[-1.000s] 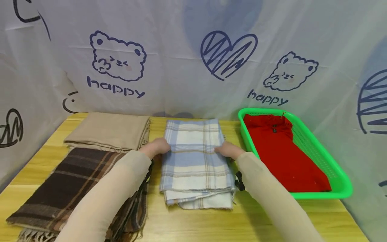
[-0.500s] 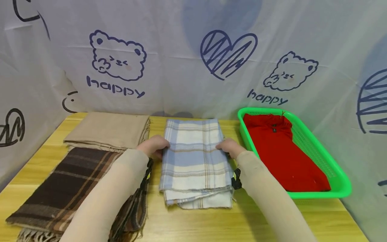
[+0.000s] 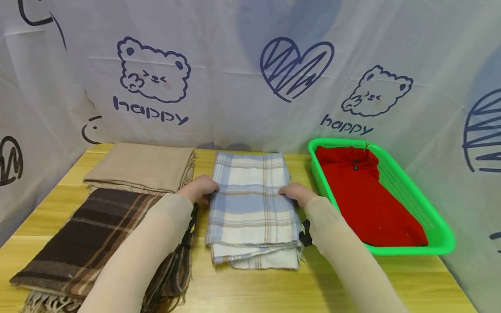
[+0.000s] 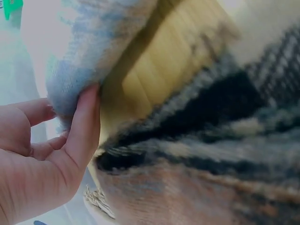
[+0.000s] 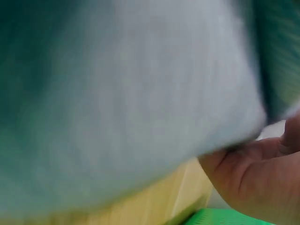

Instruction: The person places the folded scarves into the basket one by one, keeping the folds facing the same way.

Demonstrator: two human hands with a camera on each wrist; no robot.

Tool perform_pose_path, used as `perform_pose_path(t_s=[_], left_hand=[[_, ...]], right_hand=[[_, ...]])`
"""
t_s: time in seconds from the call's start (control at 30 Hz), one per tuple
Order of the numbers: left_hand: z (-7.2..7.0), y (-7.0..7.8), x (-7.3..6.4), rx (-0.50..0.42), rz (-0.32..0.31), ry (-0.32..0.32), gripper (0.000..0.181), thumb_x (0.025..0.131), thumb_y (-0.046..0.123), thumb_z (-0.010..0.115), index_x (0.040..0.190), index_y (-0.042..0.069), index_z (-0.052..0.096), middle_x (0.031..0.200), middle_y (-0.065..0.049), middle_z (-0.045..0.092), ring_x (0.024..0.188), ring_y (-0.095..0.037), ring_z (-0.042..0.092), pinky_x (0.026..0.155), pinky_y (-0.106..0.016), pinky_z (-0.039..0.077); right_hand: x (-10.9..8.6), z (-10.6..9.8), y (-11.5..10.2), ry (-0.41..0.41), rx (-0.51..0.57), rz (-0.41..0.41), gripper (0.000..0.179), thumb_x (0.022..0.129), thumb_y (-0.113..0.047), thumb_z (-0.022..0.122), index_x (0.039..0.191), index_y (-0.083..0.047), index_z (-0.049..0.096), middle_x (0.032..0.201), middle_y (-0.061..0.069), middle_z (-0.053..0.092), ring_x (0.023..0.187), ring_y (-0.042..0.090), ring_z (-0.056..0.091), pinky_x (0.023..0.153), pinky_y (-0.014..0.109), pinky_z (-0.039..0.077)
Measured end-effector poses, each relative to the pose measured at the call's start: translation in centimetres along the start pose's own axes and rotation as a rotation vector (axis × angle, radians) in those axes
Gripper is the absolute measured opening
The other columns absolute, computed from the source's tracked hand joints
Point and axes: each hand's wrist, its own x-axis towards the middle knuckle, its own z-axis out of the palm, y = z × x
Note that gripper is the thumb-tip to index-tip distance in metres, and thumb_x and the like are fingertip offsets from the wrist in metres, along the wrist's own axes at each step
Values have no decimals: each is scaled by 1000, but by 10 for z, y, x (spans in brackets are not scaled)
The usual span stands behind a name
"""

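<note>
A folded scarf in blue and white plaid lies in the middle of the wooden table, its lower layers showing at the near edge. My left hand pinches its left edge between thumb and fingers; the left wrist view shows the cloth caught there. On the opposite edge my right hand grips the scarf, thumb on top. In the right wrist view the pale cloth fills most of the picture, and the right fingers are partly hidden beneath it.
To the left lie a folded beige scarf and a dark brown plaid scarf with fringes, partly under the left sleeve. A green basket holding a red garment stands at right. A printed curtain hangs behind the wooden table.
My left hand has shifted slightly at the scarf's left edge, its fingers showing lower beneath. The scarf and right hand stay nearly in place.
</note>
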Motion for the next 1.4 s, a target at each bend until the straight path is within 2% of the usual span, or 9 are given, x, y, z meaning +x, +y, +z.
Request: perform_pose_path(t_s=[0.03,0.2,0.27,0.33,0.53,0.63,0.87,0.97,1.4], left_hand=[[0,-2,2,-11,21,-9,25,86,5,48,102,-11,57,86,-17,59,64,-23,61,62,-38,57],[0,-49,100,-155,118,-136,22,84,17,51,93,-2,59,86,-12,62,70,-22,66,60,-36,56],[-4,-53,123,-184,120,-170,26,86,20,51,97,-2,59,90,-11,64,74,-24,67,63,-37,56],[-11,-37,107,-185,143,-187,29,89,20,50,103,-5,57,97,-15,64,80,-27,68,68,-39,57],[-35,45,-13,-160,114,-120,39,96,10,38,126,-14,43,119,-24,53,93,-28,65,83,-38,54],[-43,69,-36,-197,120,-90,40,96,10,39,127,-14,41,114,-21,53,80,-22,65,78,-33,56],[-42,107,-49,-244,146,-24,39,97,12,40,130,-9,44,121,-21,54,86,-24,63,83,-36,55],[-36,121,-51,-273,166,-11,38,97,12,41,130,-7,45,117,-19,55,83,-22,63,83,-36,55],[22,176,-54,-486,241,-41,50,99,12,42,145,1,29,134,-22,48,107,-33,60,87,-38,53]], right_hand=[[-7,0,-4,-7,41,-3,63,86,-30,61,135,6,41,137,21,45,114,34,53,89,45,48],[-58,-10,-36,-65,234,-36,56,85,-24,63,130,5,45,126,19,53,106,31,57,89,43,49],[-77,-14,-51,-75,263,-51,53,86,-23,60,129,6,45,122,19,55,102,28,58,88,41,50],[-94,-18,-65,-78,271,-65,50,89,-22,56,128,7,44,119,19,55,98,26,59,86,40,51],[-132,-45,-102,-46,240,-83,48,95,-18,48,134,6,37,120,17,51,95,21,57,86,36,50],[-138,-66,-109,-43,214,-120,62,95,-23,50,144,5,24,130,20,45,101,21,54,90,35,48],[-155,-105,-122,8,151,-148,59,97,-25,46,146,1,24,135,19,42,111,25,51,98,39,45],[-161,-122,-123,28,128,-153,55,98,-24,45,144,1,28,128,15,45,98,18,54,86,31,49],[-178,-197,-84,113,-135,-195,65,99,-33,42,146,5,20,127,23,44,92,16,56,83,34,49]])
